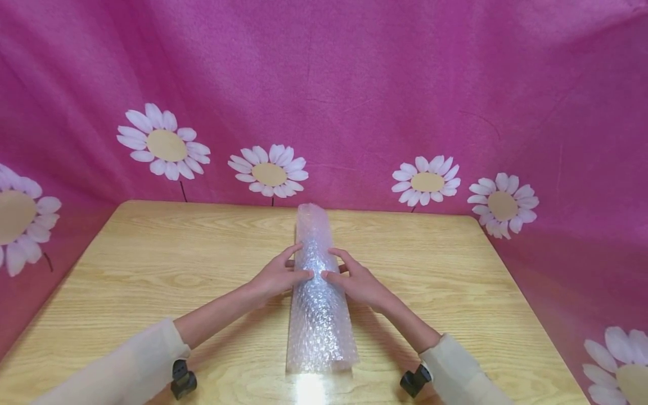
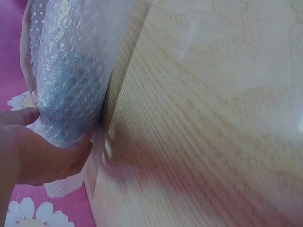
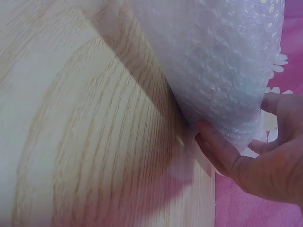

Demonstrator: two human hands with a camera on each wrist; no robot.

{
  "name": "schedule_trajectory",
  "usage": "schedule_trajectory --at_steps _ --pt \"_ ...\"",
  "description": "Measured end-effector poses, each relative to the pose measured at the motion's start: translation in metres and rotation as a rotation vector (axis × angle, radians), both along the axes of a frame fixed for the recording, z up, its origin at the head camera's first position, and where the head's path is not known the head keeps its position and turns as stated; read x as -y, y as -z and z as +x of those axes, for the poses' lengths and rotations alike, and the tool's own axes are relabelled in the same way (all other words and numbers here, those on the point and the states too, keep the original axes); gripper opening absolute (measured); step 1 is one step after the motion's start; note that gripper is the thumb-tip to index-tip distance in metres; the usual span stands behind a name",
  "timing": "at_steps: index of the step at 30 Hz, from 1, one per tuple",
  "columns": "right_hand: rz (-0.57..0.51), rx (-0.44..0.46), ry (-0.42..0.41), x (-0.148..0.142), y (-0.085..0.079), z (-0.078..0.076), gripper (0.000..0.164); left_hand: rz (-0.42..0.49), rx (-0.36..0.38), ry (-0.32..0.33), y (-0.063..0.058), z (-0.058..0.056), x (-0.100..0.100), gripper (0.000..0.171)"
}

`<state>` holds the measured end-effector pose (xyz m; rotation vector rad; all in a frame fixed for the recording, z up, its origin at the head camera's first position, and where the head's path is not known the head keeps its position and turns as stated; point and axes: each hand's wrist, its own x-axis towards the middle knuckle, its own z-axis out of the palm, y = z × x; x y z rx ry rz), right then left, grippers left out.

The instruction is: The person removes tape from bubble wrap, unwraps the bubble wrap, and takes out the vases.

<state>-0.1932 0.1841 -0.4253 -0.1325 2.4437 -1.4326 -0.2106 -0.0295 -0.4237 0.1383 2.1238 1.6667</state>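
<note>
A long roll of clear bubble wrap (image 1: 320, 332) lies lengthwise down the middle of the wooden table (image 1: 202, 236). In the left wrist view, something darker and bluish-grey shows faintly through the bubble wrap (image 2: 78, 71); its kind is hidden. My left hand (image 1: 277, 277) holds the roll's left side, thumb on top and fingers along the flank. From the right, my right hand (image 1: 360, 283) grips it at the same height, its thumb close to the other thumb. Some fingertips of both hands are hidden behind the roll in the head view.
A pink cloth (image 1: 349, 101) printed with white daisies hangs behind the table and along both sides. The roll's far end reaches the table's back edge. A black device (image 1: 182, 379) sits at the left wrist, another black device (image 1: 415, 381) at the right.
</note>
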Motion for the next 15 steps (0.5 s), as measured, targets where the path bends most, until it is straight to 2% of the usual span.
schedule_trajectory --at_steps 6,15 --pt "0.002 0.0 0.006 0.001 -0.0014 0.0009 0.061 -0.052 -0.071 0.021 0.0016 0.0 0.0035 0.075" --pt "0.023 -0.01 -0.009 0.0008 -0.0005 0.0008 0.061 -0.116 -0.181 -0.003 0.0017 0.0024 0.0038 0.072"
